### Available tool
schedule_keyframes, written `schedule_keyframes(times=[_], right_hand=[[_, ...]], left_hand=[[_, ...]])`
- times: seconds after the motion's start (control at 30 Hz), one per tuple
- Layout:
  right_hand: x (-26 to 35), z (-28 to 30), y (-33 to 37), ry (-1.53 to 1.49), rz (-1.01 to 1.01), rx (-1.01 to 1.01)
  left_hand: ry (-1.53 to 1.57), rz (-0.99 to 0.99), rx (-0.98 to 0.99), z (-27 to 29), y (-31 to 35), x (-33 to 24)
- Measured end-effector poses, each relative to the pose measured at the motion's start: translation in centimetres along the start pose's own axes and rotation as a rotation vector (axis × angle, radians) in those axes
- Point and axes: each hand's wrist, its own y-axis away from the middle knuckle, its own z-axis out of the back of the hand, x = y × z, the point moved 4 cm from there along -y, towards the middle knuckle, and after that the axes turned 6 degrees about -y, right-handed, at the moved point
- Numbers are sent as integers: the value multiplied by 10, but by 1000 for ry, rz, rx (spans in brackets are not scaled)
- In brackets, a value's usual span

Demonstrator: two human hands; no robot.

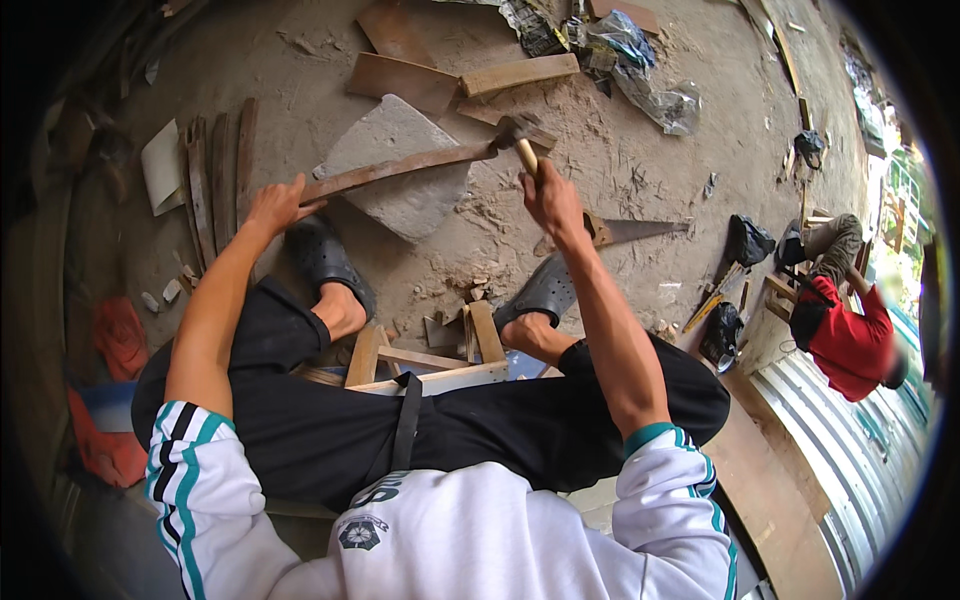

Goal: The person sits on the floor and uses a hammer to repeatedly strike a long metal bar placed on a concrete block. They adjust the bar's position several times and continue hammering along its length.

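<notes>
Left hand (275,207) closed on the near end of a long wooden strip (400,170); the strip lies across a pale stone slab (410,218) on the dirt floor (600,180). Right hand (553,205) gripping a hammer (526,155) by its handle, head at the strip's right end; whether the two touch, cannot tell. Handsaw (640,230) on the ground, just beyond the right forearm. Person in red (845,340) sits well apart, at right.
</notes>
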Motion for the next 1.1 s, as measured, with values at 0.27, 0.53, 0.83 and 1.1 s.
schedule_keyframes(times=[0.27, 0.53, 0.83, 1.1], right_hand=[[-1, 45, 9, -290, -315, 27], [29, 156, 46, -489, -281, -10], [119, 235, 139, -1089, 196, -133], [155, 243, 184, -1231, 374, -91]], left_hand=[[-64, -1, -64, 31, 6, -3], [-53, -75, -457, 133, 37, -34], [265, -317, -576, 269, 94, -75], [598, -347, -39, 235, 106, -88]])
